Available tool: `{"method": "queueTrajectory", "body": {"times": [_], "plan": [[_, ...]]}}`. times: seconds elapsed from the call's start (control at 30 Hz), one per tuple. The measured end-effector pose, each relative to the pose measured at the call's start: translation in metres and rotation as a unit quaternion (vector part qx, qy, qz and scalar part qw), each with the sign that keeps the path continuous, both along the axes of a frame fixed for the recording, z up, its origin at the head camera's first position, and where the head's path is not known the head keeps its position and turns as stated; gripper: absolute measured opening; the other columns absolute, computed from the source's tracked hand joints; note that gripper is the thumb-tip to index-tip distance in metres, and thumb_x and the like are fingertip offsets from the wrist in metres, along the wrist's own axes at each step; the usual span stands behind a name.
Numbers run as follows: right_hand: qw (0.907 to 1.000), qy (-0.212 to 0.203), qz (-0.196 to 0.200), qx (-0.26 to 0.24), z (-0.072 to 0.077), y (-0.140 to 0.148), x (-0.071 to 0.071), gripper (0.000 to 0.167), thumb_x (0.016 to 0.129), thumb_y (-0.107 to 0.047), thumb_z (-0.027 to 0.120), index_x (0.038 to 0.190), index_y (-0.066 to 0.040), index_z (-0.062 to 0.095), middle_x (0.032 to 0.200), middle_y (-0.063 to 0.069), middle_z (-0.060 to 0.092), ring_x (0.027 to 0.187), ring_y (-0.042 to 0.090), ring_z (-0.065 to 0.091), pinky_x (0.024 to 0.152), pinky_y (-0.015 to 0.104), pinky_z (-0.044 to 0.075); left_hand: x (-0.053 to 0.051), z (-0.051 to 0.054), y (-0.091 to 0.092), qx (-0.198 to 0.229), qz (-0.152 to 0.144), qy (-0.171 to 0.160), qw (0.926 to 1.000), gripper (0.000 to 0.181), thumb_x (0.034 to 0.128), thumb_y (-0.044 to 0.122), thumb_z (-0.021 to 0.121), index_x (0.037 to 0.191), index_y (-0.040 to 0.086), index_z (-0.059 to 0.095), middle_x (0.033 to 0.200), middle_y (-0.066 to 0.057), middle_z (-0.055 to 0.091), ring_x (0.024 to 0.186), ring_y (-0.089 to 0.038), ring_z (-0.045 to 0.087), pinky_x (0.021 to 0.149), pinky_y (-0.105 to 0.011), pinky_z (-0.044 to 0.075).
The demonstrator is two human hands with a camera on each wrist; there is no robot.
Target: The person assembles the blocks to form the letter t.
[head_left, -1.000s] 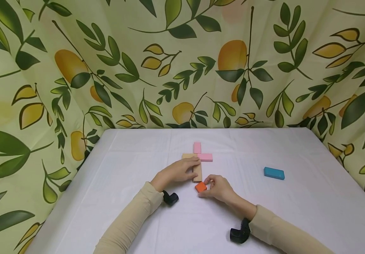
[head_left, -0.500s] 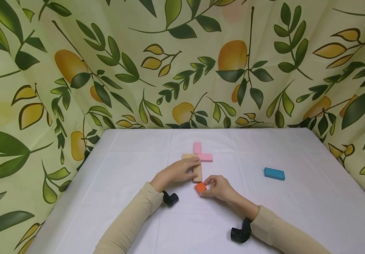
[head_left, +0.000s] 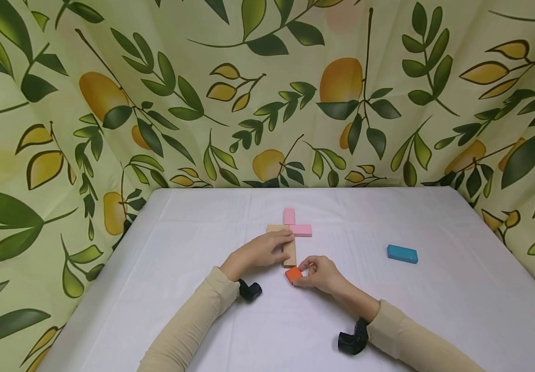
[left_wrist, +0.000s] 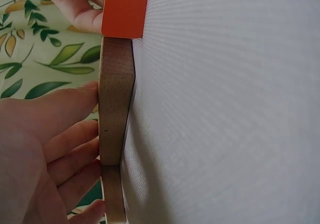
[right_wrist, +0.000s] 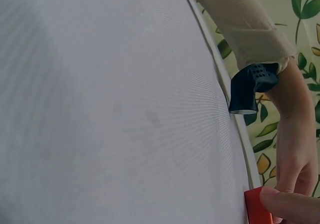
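Note:
My left hand rests with extended fingers on two plain wooden blocks. One wooden block lies lengthwise toward me; the other wooden block lies crosswise and is partly covered by the hand. Between thumb and finger, my right hand pinches an orange block, turned at an angle against the lengthwise block's near end. In the left wrist view the orange block meets the end of the wooden block. The right wrist view shows the thumb on the orange block's edge.
Beyond the hands, a pink block lies crosswise and another pink block lengthwise, both adjoining the wooden ones. A blue block sits apart on the right of the white-covered table. A leaf-patterned curtain hangs behind.
The orange block has shifted and turned very slightly at the lengthwise block's end, with the right thumb moving a little. My left hand stays in place.

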State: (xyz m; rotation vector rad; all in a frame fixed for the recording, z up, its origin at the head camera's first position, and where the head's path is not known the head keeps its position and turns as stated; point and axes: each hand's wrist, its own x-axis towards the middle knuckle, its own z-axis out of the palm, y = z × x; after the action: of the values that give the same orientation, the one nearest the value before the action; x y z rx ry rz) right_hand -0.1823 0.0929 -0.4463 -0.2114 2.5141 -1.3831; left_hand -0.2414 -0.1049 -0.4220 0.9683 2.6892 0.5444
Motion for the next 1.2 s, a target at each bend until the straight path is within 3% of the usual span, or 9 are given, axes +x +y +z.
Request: {"method": "queueTrajectory", "body": {"times": [0.47,1.2], "plan": [[0.9989,0.0,0.017,-0.044,-0.001,0.007,0.002,0.028,0.071,-0.009,0.082,0.09,0.004,0.066,0.054,-0.007,0.039,0.051,0.005,0.033,0.046,0.015,0.025,0.0,-0.002,0.0,0.005,0.002,0.0,1.0,0.052,0.0956,0.028,0.059,0.144,0.012,0.046,0.156,-0.003,0.04,0.148,-0.02,0.033,0.122,-0.039,0.029],[0.9996,-0.007,-0.017,-0.022,0.014,0.024,0.006,0.023,0.081,-0.02,0.074,0.095,-0.002,0.068,0.057,-0.005,0.04,0.055,0.009,0.035,0.049,0.019,0.028,-0.002,-0.003,0.0,-0.005,0.007,-0.001,1.0,0.052,0.0962,0.03,0.058,0.144,0.014,0.046,0.156,-0.002,0.039,0.148,-0.019,0.032,0.122,-0.04,0.029]]}}
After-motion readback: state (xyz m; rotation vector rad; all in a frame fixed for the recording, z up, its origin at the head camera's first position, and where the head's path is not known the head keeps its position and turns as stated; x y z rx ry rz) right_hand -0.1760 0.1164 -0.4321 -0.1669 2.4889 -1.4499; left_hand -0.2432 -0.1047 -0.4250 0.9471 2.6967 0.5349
